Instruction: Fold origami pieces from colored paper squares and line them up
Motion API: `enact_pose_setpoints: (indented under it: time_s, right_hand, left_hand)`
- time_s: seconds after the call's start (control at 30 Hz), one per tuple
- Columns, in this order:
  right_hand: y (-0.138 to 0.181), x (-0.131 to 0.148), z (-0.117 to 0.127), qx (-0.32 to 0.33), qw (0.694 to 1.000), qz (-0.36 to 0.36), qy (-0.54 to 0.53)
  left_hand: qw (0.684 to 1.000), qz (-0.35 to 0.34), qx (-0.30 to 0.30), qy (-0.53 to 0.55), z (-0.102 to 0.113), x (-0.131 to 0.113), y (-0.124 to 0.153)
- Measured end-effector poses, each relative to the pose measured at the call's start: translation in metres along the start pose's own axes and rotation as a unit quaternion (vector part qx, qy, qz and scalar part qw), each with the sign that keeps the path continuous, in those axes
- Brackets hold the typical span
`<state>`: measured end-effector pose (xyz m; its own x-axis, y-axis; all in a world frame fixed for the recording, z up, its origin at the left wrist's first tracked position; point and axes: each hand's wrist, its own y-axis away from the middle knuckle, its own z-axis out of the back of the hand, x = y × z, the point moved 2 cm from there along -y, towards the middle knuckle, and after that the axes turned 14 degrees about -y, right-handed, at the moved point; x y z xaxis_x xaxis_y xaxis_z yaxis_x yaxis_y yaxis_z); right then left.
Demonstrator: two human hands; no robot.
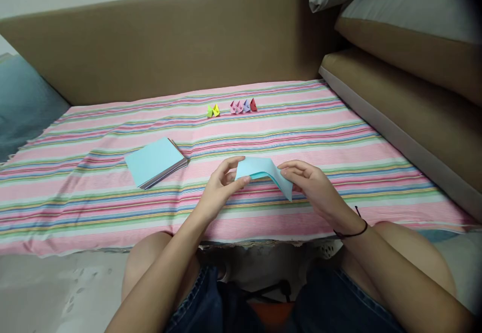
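Observation:
A light blue sheet of paper [259, 166], doubled over and bowed in the middle, is held just above the striped cloth. My left hand [223, 180] pinches its left end between thumb and fingers. At the right end, my right hand [307, 180] grips the paper near the corner, which droops downward. To the left lies a stack of coloured paper [156, 161] with a light blue sheet on top. Farther back stand small folded paper pieces: a yellow and green pair [213, 111] and a row of several pink, purple and red ones [243, 106].
The pink striped cloth [113, 172] covers the low surface before my knees. A brown padded backboard [181, 46] runs along the back. Large cushions [410, 57] are piled at the right, and a blue-grey cushion [26, 102] sits at the left.

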<state>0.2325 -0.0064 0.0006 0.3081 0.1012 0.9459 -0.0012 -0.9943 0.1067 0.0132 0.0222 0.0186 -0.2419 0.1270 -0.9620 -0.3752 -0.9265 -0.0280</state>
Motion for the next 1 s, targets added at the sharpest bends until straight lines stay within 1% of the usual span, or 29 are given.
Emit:
enact_pose_setpoints:
  time_s: [0.1, 0.23, 0.37, 0.43, 0.5, 0.57, 0.63, 0.67, 0.73, 0.77, 0.87, 0.93, 1.0]
  right_hand:
    - [-0.001, 0.000, 0.001, 0.025, 1.000, -0.008, 0.014]
    - [0.000, 0.002, 0.005, 0.064, 0.996, -0.037, 0.055]
    - [-0.001, 0.003, 0.008, 0.103, 0.989, -0.044, 0.093]
    - [-0.001, 0.004, 0.007, 0.108, 0.987, -0.039, 0.112]
    - [0.000, 0.008, 0.006, 0.101, 0.985, -0.033, 0.134]
    - [0.002, 0.011, 0.004, 0.105, 0.985, -0.037, 0.130]
    - [0.005, 0.013, 0.002, 0.132, 0.986, -0.048, 0.086]
    - [0.006, 0.014, 0.002, 0.151, 0.985, -0.052, 0.060]
    - [0.007, 0.013, 0.001, 0.179, 0.982, -0.047, 0.025]
    - [0.007, 0.012, 0.002, 0.180, 0.982, -0.044, 0.017]
    - [0.006, 0.007, 0.003, 0.150, 0.987, -0.055, 0.009]
    - [0.006, 0.005, 0.002, 0.136, 0.988, -0.070, 0.007]
    - [0.006, 0.005, 0.001, 0.132, 0.989, -0.071, 0.008]
  left_hand:
    - [0.999, 0.003, 0.026, -0.045, 0.006, -0.001, 0.000]
    - [0.997, 0.013, 0.068, -0.028, 0.012, -0.001, -0.002]
    - [0.991, 0.021, 0.120, -0.060, 0.009, -0.003, -0.001]
    - [0.987, 0.028, 0.136, -0.077, 0.005, -0.004, -0.001]
    - [0.990, 0.053, 0.111, -0.066, 0.000, -0.002, -0.001]
    - [0.995, 0.079, 0.055, -0.034, -0.004, 0.001, -0.001]
    - [0.995, 0.097, -0.001, -0.009, -0.008, 0.006, 0.000]
    - [0.994, 0.106, -0.018, 0.000, -0.010, 0.009, 0.000]
    - [0.991, 0.125, -0.036, 0.017, -0.013, 0.012, 0.001]
    - [0.990, 0.134, -0.042, 0.030, -0.014, 0.014, 0.002]
    - [0.983, 0.158, -0.049, 0.077, -0.015, 0.014, 0.003]
    - [0.978, 0.173, -0.044, 0.110, -0.016, 0.013, 0.003]
    - [0.972, 0.185, -0.033, 0.142, -0.018, 0.013, 0.003]
